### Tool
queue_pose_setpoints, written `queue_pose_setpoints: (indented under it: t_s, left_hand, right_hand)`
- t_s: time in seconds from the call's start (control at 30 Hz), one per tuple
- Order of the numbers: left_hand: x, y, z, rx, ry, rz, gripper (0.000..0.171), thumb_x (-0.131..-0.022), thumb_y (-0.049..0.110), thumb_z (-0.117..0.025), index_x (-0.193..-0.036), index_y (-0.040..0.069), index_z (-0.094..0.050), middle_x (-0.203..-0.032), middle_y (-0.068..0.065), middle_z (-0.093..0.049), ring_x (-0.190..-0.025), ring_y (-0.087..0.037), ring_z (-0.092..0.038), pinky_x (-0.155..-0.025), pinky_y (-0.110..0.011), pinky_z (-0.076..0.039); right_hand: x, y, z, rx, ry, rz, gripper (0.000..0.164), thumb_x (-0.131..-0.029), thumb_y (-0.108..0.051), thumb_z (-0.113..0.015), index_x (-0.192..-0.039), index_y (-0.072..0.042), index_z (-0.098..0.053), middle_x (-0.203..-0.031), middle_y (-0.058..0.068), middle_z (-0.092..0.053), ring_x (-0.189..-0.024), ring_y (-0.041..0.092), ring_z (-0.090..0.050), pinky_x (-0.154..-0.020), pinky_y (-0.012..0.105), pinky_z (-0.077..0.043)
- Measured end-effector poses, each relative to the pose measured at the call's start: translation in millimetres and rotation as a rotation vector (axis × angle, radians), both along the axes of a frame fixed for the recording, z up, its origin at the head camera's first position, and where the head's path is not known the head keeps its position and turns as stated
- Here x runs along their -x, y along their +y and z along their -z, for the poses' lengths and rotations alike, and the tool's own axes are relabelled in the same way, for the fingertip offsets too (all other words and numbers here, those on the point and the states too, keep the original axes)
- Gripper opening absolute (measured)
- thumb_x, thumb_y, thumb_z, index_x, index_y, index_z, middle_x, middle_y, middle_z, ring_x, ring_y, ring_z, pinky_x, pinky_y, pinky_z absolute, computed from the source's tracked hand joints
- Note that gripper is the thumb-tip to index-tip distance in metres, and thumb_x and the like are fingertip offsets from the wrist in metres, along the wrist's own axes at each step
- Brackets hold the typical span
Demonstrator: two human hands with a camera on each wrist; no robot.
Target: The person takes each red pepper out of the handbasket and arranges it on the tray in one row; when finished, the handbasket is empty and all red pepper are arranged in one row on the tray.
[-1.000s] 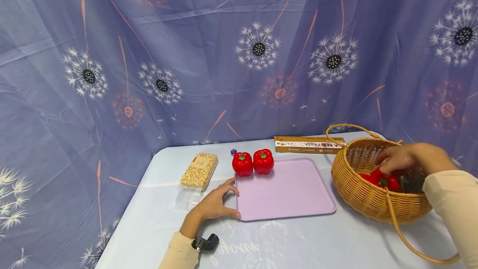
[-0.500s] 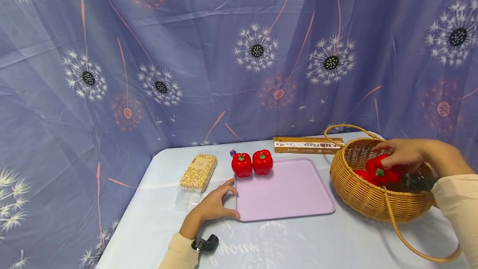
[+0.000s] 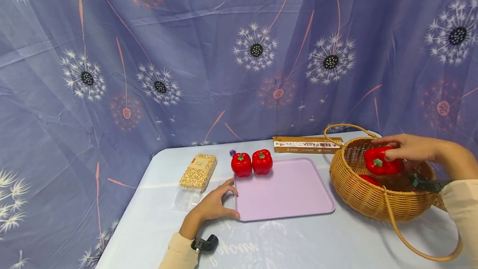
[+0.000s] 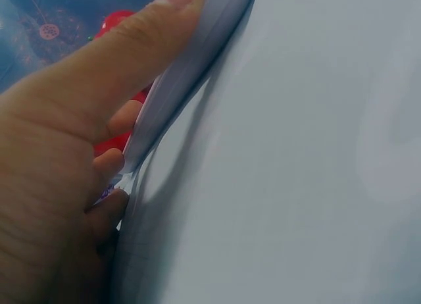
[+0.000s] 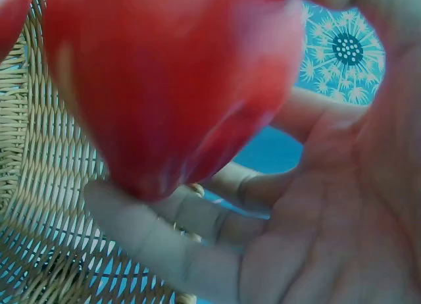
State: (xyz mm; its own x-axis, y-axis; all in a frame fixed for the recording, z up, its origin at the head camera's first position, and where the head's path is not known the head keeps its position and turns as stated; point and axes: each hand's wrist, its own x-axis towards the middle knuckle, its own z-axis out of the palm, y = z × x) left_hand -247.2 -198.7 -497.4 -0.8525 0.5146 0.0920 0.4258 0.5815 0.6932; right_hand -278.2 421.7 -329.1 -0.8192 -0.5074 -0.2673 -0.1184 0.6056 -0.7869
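My right hand (image 3: 414,150) holds a red bell pepper (image 3: 379,163), its green stem turned toward the front, just above the wicker basket (image 3: 358,196). In the right wrist view the pepper (image 5: 171,87) fills the upper left, with fingers curved beneath it. Another red pepper (image 3: 371,179) lies lower inside the basket. My left hand (image 3: 213,204) touches the left side of a pale purple tray (image 3: 284,194), fingers near its far corner and thumb at the near one. Two more red bell peppers (image 3: 241,165) (image 3: 262,162) sit side by side at the tray's far left corner.
A pack of yellow corn kernels (image 3: 198,171) lies left of the tray. Behind the tray are a brown pasta box (image 3: 308,145) and a small purple item (image 3: 232,152). The basket's handle (image 3: 418,252) loops onto the table in front; a patterned curtain (image 3: 209,74) hangs behind.
My right hand has lifted the red bell pepper from down in the basket to near its rim. The left hand stays at the tray's edge.
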Motion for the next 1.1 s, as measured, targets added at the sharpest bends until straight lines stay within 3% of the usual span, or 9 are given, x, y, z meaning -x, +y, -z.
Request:
queue_pose_setpoints:
  t_s: [0.23, 0.4, 0.63, 0.9, 1.1]
  left_hand:
    - [0.7, 0, 1.1, -0.003, 0.006, 0.007, 0.062, -0.065, 0.047, -0.093, -0.113, 0.026, -0.061, -0.164, -0.002, -0.030, -0.150, -0.027, -0.025, -0.118, -0.053, -0.025]
    - [0.6, 0, 2.9, -0.004, 0.014, 0.015, 0.062, -0.065, 0.047, -0.093, -0.113, 0.025, -0.061, -0.164, -0.003, -0.030, -0.149, -0.028, -0.026, -0.118, -0.053, -0.025]
    - [-1.0, -1, 2.0, -0.008, 0.010, 0.017, 0.062, -0.066, 0.047, -0.093, -0.114, 0.024, -0.061, -0.164, -0.003, -0.030, -0.150, -0.027, -0.025, -0.118, -0.053, -0.025]
    - [0.2, 0, 0.4, -0.005, 0.010, 0.007, 0.062, -0.065, 0.048, -0.093, -0.113, 0.025, -0.061, -0.164, -0.002, -0.030, -0.150, -0.027, -0.025, -0.118, -0.053, -0.025]
    - [0.4, 0, 0.6, -0.013, 0.003, 0.008, 0.062, -0.065, 0.047, -0.093, -0.113, 0.025, -0.061, -0.164, -0.003, -0.030, -0.150, -0.027, -0.025, -0.118, -0.053, -0.025]
  right_hand:
    - [-4.1, 0, 4.0, 0.139, 0.028, 0.023, 0.058, -0.102, -0.006, -0.049, -0.118, -0.061, -0.058, -0.116, 0.011, -0.062, -0.094, 0.020, -0.069, -0.075, 0.045, -0.061]
    - [-5.8, -2, 7.3, 0.170, 0.122, 0.042, 0.057, -0.102, -0.004, -0.047, -0.124, -0.056, -0.057, -0.114, 0.004, -0.063, -0.093, 0.020, -0.070, -0.073, 0.044, -0.061]
    - [-7.8, -11, 9.0, 0.211, 0.270, 0.097, 0.052, -0.101, -0.002, -0.050, -0.137, -0.039, -0.055, -0.112, -0.007, -0.067, -0.089, 0.018, -0.069, -0.070, 0.037, -0.061]
    - [-4.0, -30, -0.3, 0.235, 0.441, 0.154, 0.051, -0.098, 0.003, -0.054, -0.141, -0.024, -0.049, -0.114, -0.007, -0.062, -0.084, 0.017, -0.067, -0.064, 0.035, -0.060]
    - [-2.3, -49, -8.1, 0.290, 0.481, 0.202, 0.050, -0.095, 0.006, -0.052, -0.137, -0.020, -0.045, -0.111, -0.001, -0.064, -0.084, 0.019, -0.067, -0.064, 0.036, -0.060]
